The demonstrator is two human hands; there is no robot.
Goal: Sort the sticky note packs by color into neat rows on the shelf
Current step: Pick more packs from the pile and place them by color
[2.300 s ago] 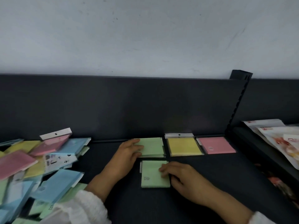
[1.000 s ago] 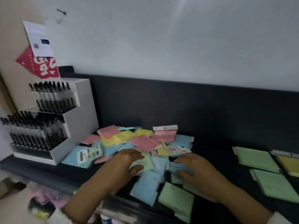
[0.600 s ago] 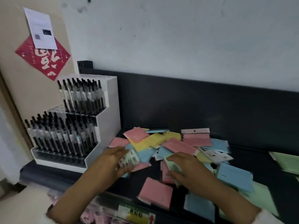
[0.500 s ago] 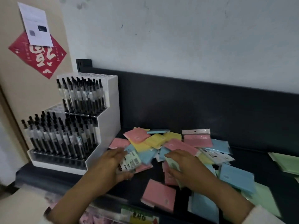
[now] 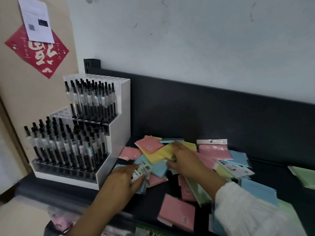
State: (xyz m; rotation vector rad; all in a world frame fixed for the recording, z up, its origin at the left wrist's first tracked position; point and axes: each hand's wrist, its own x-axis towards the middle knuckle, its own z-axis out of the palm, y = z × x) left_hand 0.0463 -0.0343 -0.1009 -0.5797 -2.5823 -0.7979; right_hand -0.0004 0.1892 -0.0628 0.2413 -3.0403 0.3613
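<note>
White plaster wall [image 5: 187,40] up top, scuffed here and there, and under it runs the dark back panel [image 5: 213,113] of the shelf [image 5: 153,200]. Off to the left, a beige panel [image 5: 15,103] carries a red diamond decoration [image 5: 36,53] with a white printed sheet [image 5: 36,19] stuck over its upper corner. On the left end of the shelf stands a white stepped pen stand [image 5: 120,133], its tiers packed with upright black-capped pens [image 5: 88,99].

Now to the action: the sticky note packs [image 5: 150,147] lie in a loose, overlapping heap just right of the stand, with pink, yellow, blue and green all mixed. One pink pack with a clear hang tab [image 5: 213,150] sits at the back near the panel, another pink pack [image 5: 177,212] lies alone at the front edge, and a blue pack [image 5: 257,191] rests to the right beside the white sleeve [image 5: 247,212]. Far right, apart from the heap, green packs [image 5: 303,176] lie flat on the shelf.

The left hand [image 5: 124,181] is at the near-left side of the heap, fingers curled round a barcode-labelled pack [image 5: 142,169]. The right hand [image 5: 185,160] reaches into the middle, fingers over the top and thumb at the near edge, pinching a yellow pack [image 5: 166,152]. A green pack [image 5: 197,188] shows under that forearm.
</note>
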